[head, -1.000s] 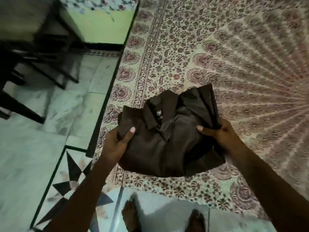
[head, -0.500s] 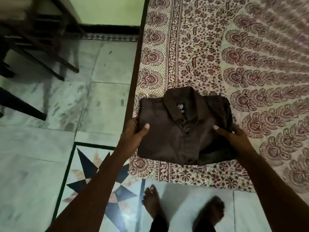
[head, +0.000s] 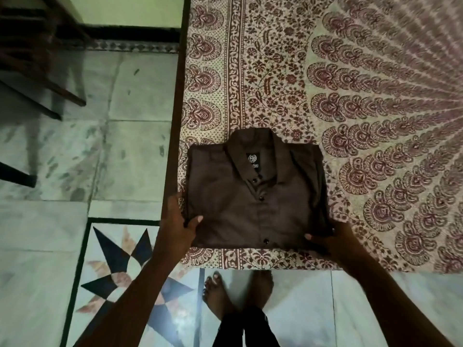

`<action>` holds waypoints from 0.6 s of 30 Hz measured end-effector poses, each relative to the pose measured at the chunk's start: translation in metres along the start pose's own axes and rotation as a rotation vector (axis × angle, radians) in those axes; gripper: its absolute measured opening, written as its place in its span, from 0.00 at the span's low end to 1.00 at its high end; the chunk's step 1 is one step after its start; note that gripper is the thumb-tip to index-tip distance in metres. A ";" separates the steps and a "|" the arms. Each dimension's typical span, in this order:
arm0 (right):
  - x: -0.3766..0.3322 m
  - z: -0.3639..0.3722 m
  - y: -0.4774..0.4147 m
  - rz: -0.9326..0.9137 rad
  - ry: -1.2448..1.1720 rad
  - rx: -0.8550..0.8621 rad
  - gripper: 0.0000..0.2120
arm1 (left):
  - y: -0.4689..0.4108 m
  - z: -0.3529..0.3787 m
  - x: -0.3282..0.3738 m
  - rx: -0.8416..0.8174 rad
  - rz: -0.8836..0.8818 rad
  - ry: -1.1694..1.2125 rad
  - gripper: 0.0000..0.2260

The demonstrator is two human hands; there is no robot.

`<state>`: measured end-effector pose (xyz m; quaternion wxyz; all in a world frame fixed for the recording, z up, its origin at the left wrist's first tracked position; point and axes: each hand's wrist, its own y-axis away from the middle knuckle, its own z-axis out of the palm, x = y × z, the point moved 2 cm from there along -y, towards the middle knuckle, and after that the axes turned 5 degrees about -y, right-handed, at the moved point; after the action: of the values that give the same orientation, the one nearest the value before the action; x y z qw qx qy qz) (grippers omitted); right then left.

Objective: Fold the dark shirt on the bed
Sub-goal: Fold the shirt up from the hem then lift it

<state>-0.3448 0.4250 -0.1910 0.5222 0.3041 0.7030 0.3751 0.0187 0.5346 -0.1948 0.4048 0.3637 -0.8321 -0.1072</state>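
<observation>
- Left hand: pinching the dark shirt's near-left corner, thumb on top of the cloth, other fingers tucked under/behind the edge.
- Right hand: gripping the near-right corner, thumb laid over the fabric, rest of fingers hidden beneath.
- Dark shirt: dark brown, smooth matte weave w/ a slight sheen; folded to a neat squarish packet, collar up at the far side, small round white logo label inside the neck, dark buttons down the placket. Lies flat betw. both hands, at the near-left corner of the bed.
- Bed: covered w/ cream bedsheet, block-print maroon paisley fans & floral border; dark wood edge along left.
- Floor: pale glossy marble tiles, inlaid dark star motif near left forearm.
- Bare feet below the bed's near edge.
</observation>
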 end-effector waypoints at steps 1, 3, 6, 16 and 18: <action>0.002 0.000 -0.001 0.040 0.027 0.004 0.26 | 0.001 0.000 0.003 -0.005 -0.002 -0.033 0.32; 0.001 0.001 0.001 0.087 0.106 0.003 0.23 | 0.003 -0.002 0.009 -0.035 -0.023 -0.110 0.31; -0.018 0.001 0.005 0.047 0.392 0.005 0.19 | 0.008 -0.005 0.020 -0.060 -0.099 -0.254 0.29; -0.110 0.032 -0.034 -0.520 0.651 0.423 0.22 | -0.045 -0.009 0.074 0.279 0.124 -0.213 0.20; -0.125 0.038 -0.049 -0.440 0.618 0.357 0.18 | -0.053 -0.010 0.082 0.307 0.067 -0.091 0.15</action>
<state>-0.2764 0.3043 -0.1755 0.2933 0.1056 0.9288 0.2004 0.0201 0.4415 -0.1643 0.3096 0.3881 -0.8678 0.0185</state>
